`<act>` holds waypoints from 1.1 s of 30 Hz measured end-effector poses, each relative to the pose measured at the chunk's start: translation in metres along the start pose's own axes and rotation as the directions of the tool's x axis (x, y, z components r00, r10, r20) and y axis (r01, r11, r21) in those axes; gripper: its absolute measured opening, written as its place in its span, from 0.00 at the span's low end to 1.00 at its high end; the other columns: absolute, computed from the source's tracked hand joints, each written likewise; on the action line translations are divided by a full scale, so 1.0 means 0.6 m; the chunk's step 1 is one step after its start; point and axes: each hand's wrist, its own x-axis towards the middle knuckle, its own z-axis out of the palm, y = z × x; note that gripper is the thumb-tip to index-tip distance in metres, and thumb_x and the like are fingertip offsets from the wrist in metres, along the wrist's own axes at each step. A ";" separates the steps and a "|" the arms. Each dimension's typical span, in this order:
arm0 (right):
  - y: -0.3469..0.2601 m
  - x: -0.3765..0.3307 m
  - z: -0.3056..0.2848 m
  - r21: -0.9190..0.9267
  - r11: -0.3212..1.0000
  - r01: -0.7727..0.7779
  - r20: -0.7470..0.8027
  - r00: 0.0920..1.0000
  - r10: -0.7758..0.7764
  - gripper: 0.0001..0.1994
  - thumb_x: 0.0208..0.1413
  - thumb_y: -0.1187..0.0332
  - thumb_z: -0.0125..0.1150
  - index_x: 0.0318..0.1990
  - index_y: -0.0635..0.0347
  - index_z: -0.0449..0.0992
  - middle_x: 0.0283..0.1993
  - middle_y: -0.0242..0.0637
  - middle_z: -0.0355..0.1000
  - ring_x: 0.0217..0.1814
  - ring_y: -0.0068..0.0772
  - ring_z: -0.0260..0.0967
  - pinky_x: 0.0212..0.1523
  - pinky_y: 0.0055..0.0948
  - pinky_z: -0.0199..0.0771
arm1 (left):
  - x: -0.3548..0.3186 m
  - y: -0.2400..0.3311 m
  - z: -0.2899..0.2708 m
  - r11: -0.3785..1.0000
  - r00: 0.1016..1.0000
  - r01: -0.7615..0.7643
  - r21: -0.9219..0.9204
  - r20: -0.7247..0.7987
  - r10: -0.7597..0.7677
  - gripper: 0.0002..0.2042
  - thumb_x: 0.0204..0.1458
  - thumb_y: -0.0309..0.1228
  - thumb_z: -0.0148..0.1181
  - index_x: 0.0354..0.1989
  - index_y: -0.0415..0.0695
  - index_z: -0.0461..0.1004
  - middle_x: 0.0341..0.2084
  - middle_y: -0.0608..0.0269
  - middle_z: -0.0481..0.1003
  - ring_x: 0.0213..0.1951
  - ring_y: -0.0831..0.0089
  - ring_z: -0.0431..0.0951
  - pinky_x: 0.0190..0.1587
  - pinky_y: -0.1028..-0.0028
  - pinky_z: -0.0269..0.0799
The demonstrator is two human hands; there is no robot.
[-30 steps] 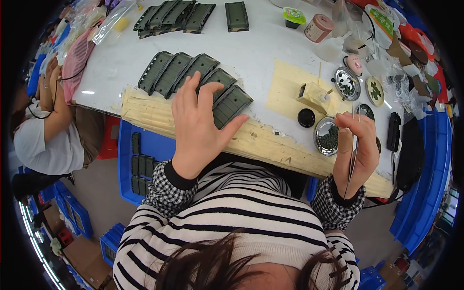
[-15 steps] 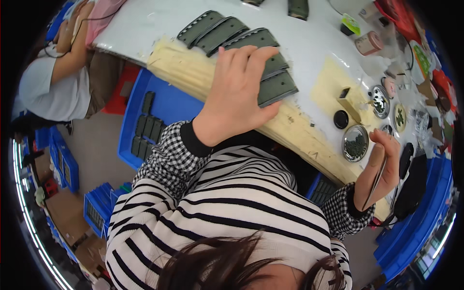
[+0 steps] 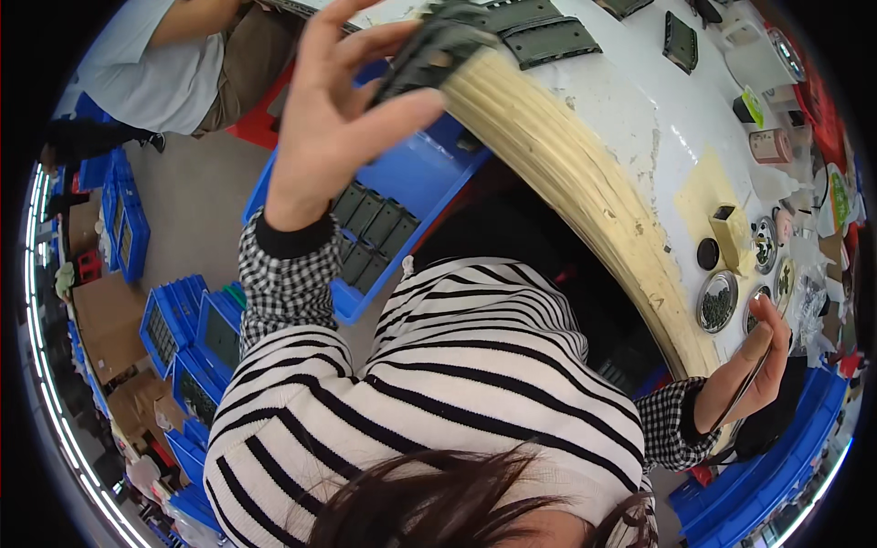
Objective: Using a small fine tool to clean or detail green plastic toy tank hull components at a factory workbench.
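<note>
Left hand: the left hand [image 3: 322,155] is raised on the left, with fingers and thumb clamped on a dark green panel [image 3: 438,53].
Held panel: it is blurred and tilted, and is seen above the far end of the blue bin and beside the counter's padded edge; whether one piece or more is gripped cannot be told.
Right hand: the right hand [image 3: 744,379] is kept well apart from the left, near the counter's right end, with a pair of metal tweezers [image 3: 738,399] gripped in it; whether the tweezer tips are pressed together cannot be told.
Counter: the white counter [image 3: 621,119] is edged by a pale yellow padded strip [image 3: 585,173].
Panels on counter: two green ribbed panels [image 3: 553,42] are laid side by side just right of the held one; another single panel [image 3: 681,42] is set farther right.
Right side: a round metal dish [image 3: 701,306] is filled with small dark green bits; just beyond it a black round cap [image 3: 707,254] and a yellowish block [image 3: 731,236] are placed. A pink jar [image 3: 770,146] is seen farther off.
Blue bin: rows of dark green pieces [image 3: 393,228] are held in the blue bin [image 3: 402,169], below the left hand.
Far left: a co-worker in a white top [image 3: 151,68] is partly seen.
</note>
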 end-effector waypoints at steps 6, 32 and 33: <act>-0.015 -0.005 0.002 -0.014 1.000 0.000 0.033 0.999 0.000 0.11 0.62 0.73 0.49 0.45 0.70 0.76 0.40 0.42 0.73 0.44 0.31 0.69 0.52 0.28 0.64 | -0.062 -0.128 -0.168 0.884 0.886 0.204 0.421 -0.463 0.016 0.36 0.45 0.31 0.71 0.62 0.41 0.57 0.52 0.45 0.67 0.55 0.61 0.68 0.58 0.65 0.65; -0.022 -0.014 0.002 -0.041 0.999 0.028 0.162 0.987 -0.021 0.09 0.59 0.71 0.54 0.41 0.68 0.76 0.39 0.47 0.73 0.46 0.39 0.69 0.53 0.36 0.65 | 0.107 -0.131 0.037 0.608 0.858 -0.341 0.717 -0.026 0.512 0.19 0.50 0.39 0.65 0.47 0.42 0.74 0.41 0.51 0.73 0.46 0.54 0.71 0.50 0.61 0.67; -0.026 -0.015 0.001 -0.047 0.998 0.042 0.170 0.985 -0.033 0.09 0.59 0.71 0.54 0.41 0.68 0.76 0.39 0.47 0.73 0.47 0.40 0.69 0.53 0.36 0.65 | 0.126 -0.119 0.071 0.518 0.850 -0.424 0.743 0.129 0.511 0.18 0.49 0.39 0.65 0.45 0.43 0.75 0.38 0.53 0.74 0.44 0.55 0.72 0.48 0.62 0.69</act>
